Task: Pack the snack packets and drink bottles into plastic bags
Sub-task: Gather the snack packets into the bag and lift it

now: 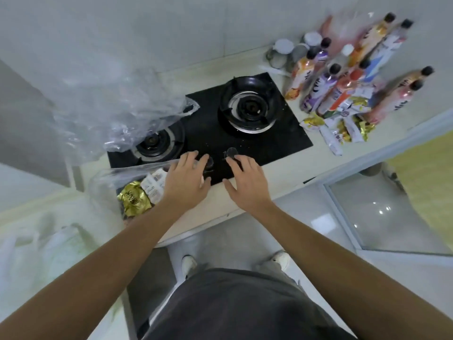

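Note:
Both my hands hover over the front of a black gas hob point(210, 133), fingers spread and holding nothing. My left hand point(188, 179) is beside a clear plastic bag point(107, 185) that holds a gold snack packet point(134, 201) and white packets point(153, 185). My right hand point(245, 179) is over the right knob point(231, 153). Several drink bottles point(343, 77) stand at the back right of the counter. A heap of white and gold snack packets point(340, 126) lies in front of them. A large crumpled clear plastic bag point(117, 101) covers the left burner.
The right burner point(250, 106) stands bare. Grey cups point(284, 52) sit by the wall behind the bottles. The counter's front edge point(220, 222) runs just under my wrists. White bags point(36, 244) lie at the lower left. A glass panel point(392, 212) stands below right.

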`<state>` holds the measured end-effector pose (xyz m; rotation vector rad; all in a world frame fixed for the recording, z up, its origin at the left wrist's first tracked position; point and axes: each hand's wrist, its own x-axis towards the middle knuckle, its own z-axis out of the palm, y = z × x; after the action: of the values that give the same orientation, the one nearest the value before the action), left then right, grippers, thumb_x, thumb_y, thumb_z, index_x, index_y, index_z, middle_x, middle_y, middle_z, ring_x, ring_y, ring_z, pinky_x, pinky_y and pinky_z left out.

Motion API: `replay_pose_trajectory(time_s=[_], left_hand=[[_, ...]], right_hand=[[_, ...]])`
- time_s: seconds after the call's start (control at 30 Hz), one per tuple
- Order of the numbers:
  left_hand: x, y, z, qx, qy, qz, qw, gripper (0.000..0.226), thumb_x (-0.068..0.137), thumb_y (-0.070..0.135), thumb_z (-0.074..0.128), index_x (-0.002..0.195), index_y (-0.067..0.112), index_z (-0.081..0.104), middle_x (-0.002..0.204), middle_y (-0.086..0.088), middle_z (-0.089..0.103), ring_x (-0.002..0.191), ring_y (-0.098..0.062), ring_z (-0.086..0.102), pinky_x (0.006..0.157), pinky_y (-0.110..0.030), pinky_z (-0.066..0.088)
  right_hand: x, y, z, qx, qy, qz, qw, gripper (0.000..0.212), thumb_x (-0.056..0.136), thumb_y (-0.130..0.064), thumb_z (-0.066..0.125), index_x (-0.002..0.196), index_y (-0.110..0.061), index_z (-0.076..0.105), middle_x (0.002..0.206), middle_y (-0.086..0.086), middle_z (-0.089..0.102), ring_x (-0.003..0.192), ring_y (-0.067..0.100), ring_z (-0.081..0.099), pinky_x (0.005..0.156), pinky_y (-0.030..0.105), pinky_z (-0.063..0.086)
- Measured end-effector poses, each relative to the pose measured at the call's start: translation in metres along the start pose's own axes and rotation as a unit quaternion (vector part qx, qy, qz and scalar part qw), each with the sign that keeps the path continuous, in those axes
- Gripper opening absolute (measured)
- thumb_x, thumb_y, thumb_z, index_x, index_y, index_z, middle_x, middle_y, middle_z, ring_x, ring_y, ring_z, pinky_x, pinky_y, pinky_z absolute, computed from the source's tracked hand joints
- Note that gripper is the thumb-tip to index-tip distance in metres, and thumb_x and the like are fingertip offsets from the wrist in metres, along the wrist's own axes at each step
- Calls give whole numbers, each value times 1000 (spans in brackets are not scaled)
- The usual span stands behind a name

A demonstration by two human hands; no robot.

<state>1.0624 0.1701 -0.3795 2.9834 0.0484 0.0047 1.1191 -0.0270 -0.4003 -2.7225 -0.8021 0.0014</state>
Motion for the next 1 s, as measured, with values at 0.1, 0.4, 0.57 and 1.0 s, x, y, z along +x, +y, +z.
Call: replay_pose_trajectory(time_s=[0.1, 0.4, 0.57, 1.0], left_hand=[[37, 63, 10, 1, -4, 26, 1000, 63, 92, 44, 61, 147, 15, 47, 146, -13, 50, 134, -33, 46, 97, -49, 48], [132, 263, 46, -20, -28, 53, 998, 65, 96, 46, 55, 152, 17, 41, 151, -12, 44, 138, -31, 41, 101, -48, 44], [184, 332, 69, -32, -47, 77, 995, 63, 94, 45, 57, 149, 18, 43, 147, -10, 46, 133, -31, 45, 95, -46, 47], [350, 422, 142, -91, -132, 75, 984, 55, 98, 45, 49, 148, 25, 37, 151, -10, 39, 131, -35, 45, 96, -50, 48]], right_hand=[[-14, 64, -17, -5, 2, 39, 999, 59, 98, -45, 58, 150, -20, 46, 149, 6, 49, 139, 25, 42, 112, 40, 39], [-45, 272, -89, -21, -4, 81, 997, 61, 99, -44, 59, 152, -18, 44, 152, 10, 48, 141, 29, 43, 112, 45, 40], [-40, 358, -108, -22, -29, 116, 993, 61, 98, -41, 60, 151, -18, 42, 154, 10, 44, 141, 32, 38, 109, 47, 43], [45, 529, -105, -31, -142, 169, 975, 68, 96, -32, 62, 157, -24, 33, 160, 12, 34, 143, 38, 34, 105, 55, 49]])
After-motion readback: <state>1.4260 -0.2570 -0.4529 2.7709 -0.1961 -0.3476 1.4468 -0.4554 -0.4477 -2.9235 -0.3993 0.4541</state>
